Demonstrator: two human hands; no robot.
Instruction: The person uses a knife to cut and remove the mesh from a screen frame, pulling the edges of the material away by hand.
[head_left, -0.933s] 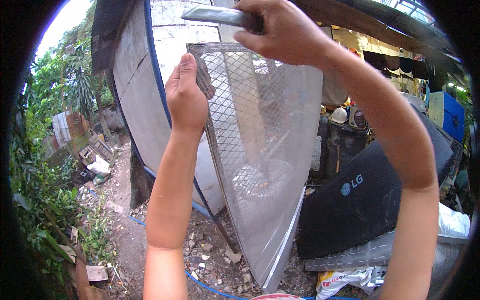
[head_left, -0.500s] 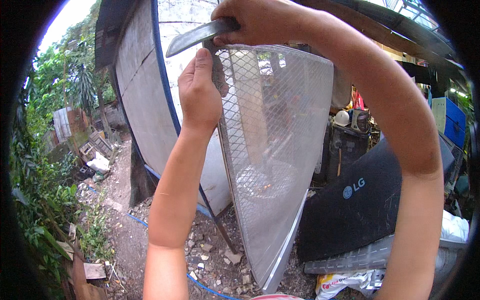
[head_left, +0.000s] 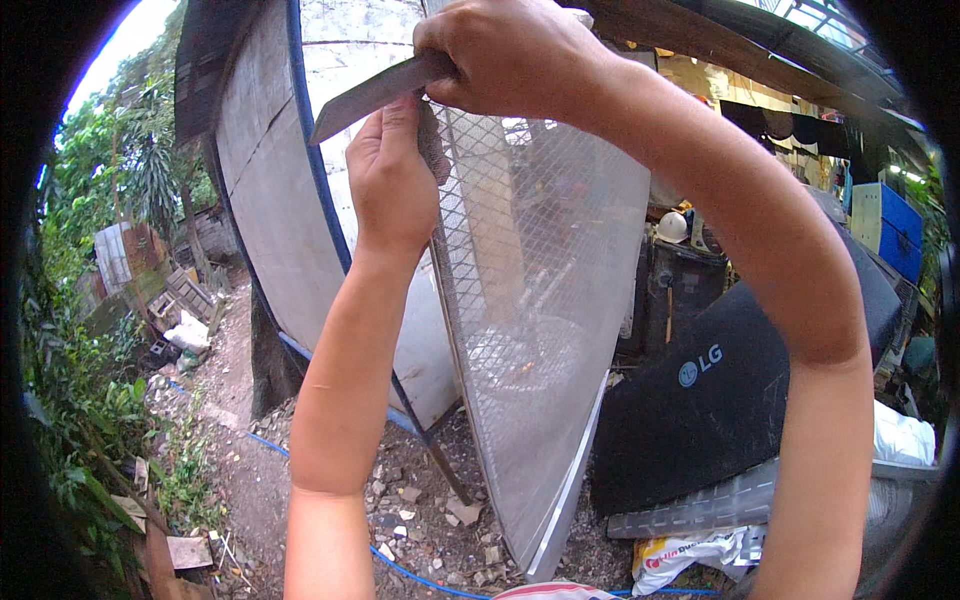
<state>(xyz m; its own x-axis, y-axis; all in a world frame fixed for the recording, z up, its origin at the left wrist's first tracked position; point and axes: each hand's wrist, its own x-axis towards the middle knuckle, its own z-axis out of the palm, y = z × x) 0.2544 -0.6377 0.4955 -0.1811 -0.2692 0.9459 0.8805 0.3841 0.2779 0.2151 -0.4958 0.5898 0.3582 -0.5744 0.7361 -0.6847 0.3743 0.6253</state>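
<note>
The left hand (head_left: 392, 190) grips the left edge of the mesh panel (head_left: 540, 300), which stands upright. Above it, the right hand (head_left: 495, 52) is closed around a flat bar (head_left: 365, 98) pointing left; whether bar and left thumb touch is unclear. Right of the panel slants a black sheet (head_left: 745, 400); farther off sits a white helmet (head_left: 672, 228).

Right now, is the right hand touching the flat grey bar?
Touching: the head view shows the right hand closed around the flat grey bar, whose slanted end juts out leftward past the fingers.
</note>
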